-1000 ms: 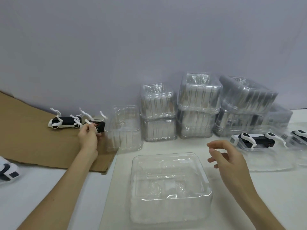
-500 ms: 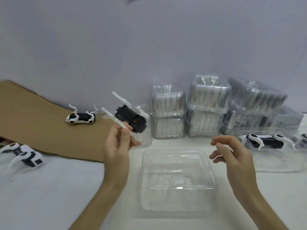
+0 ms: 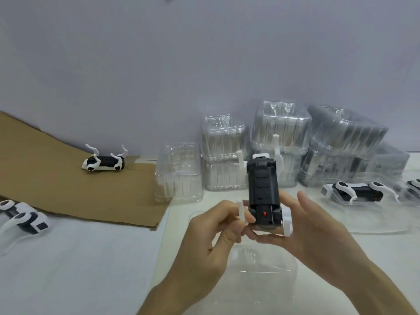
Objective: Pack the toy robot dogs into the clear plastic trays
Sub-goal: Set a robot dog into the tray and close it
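Note:
A black and white toy robot dog [image 3: 263, 185] hangs belly-up over the clear plastic tray [image 3: 268, 269] in front of me. My left hand [image 3: 216, 235] pinches one of its white legs. From the right, my right hand [image 3: 318, 233] cups its near end, thumb up beside the body. Another robot dog [image 3: 103, 162] lies on its back on the cardboard sheet [image 3: 68, 185]. A third dog [image 3: 22, 220] lies at the left edge. One more dog [image 3: 358, 192] rests in a clear tray [image 3: 375, 221] on the right.
Stacks of clear plastic trays [image 3: 281, 146] stand against the wall behind my hands, with a lower stack [image 3: 178, 173] beside the cardboard. A further dog [image 3: 412, 186] shows at the far right edge. White table surface spreads at lower left.
My left hand carried the dog from the cardboard to above the front tray. My right hand moved in and took hold of its near end.

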The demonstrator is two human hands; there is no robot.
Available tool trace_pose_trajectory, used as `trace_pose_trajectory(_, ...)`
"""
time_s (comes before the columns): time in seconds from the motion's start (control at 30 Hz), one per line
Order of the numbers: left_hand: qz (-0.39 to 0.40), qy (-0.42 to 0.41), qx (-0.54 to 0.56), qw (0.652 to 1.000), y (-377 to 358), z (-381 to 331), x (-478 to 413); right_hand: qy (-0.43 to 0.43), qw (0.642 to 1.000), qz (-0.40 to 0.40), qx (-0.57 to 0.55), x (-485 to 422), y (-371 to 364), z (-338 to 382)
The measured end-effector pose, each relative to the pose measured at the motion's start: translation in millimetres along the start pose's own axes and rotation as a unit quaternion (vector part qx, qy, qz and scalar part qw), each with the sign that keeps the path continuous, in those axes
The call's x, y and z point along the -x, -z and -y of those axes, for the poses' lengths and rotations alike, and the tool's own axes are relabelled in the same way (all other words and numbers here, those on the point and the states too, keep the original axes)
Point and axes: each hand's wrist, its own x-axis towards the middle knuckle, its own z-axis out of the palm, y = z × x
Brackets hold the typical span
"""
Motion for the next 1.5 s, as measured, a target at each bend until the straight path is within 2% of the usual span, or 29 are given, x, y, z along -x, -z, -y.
trace_pose_trajectory(0.1,0.035,0.009,-0.011,0.999,3.2,-2.4,1.8,0.012,0.999,0.012,0.028,1.1,-9.1,-1.1)
trace_pose_trajectory(0.17,0.044,0.026,0.019,0.999,6.5,-4.5,2.5,0.015,1.0,0.007,0.019,1.3,-12.2,-2.7)
trace_pose_trajectory(0.23,0.026,0.043,0.082,0.995,11.6,-4.9,1.5,0.015,1.0,-0.012,-0.018,0.3,-14.2,-2.5)
trace_pose_trajectory(0.3,-0.028,0.062,0.134,0.989,17.7,-2.4,-1.5,0.021,0.998,-0.041,-0.04,-0.3,-14.0,-3.9)
trace_pose_trajectory(0.37,-0.09,0.104,0.171,0.976,23.2,1.5,-5.4,0.045,0.997,-0.062,-0.003,0.1,-17.0,-4.8)
trace_pose_trajectory(0.43,-0.12,0.168,0.204,0.957,27.8,6.2,-9.3,0.081,0.991,-0.094,0.047,-0.3,-21.0,-5.0)
trace_pose_trajectory(0.53,-0.074,0.221,0.206,0.951,33.1,13.7,-12.1,0.152,0.967,-0.147,0.141,0.6,-23.9,-6.5)
trace_pose_trajectory(0.7,0.036,0.182,0.167,0.968,33.5,9.5,-5.7,0.207,0.935,-0.13,0.257,3.3,-29.3,-9.3)
trace_pose_trajectory(0.8,0.025,0.184,0.16,0.969,31.3,6.3,-4.0,0.215,0.929,-0.114,0.28,3.2,-30.5,-14.0)
trace_pose_trajectory(1.0,0.043,0.18,0.189,0.964,33.5,0.2,-3.6,0.19,0.952,-0.125,0.204,2.9,-28.2,-11.3)
trace_pose_trajectory(1.23,-0.023,0.137,0.212,0.967,23.9,-4.6,-1.2,0.16,0.964,-0.111,0.182,4.4,-28.5,-10.8)
trace_pose_trajectory(1.33,-0.029,0.12,0.219,0.968,23.5,-5.6,-0.9,0.149,0.967,-0.096,0.184,4.0,-28.4,-8.6)
trace_pose_trajectory(1.5,-0.021,0.125,0.212,0.969,22.6,-2.8,0.1,0.179,0.96,-0.105,0.19,3.8,-26.2,-13.1)
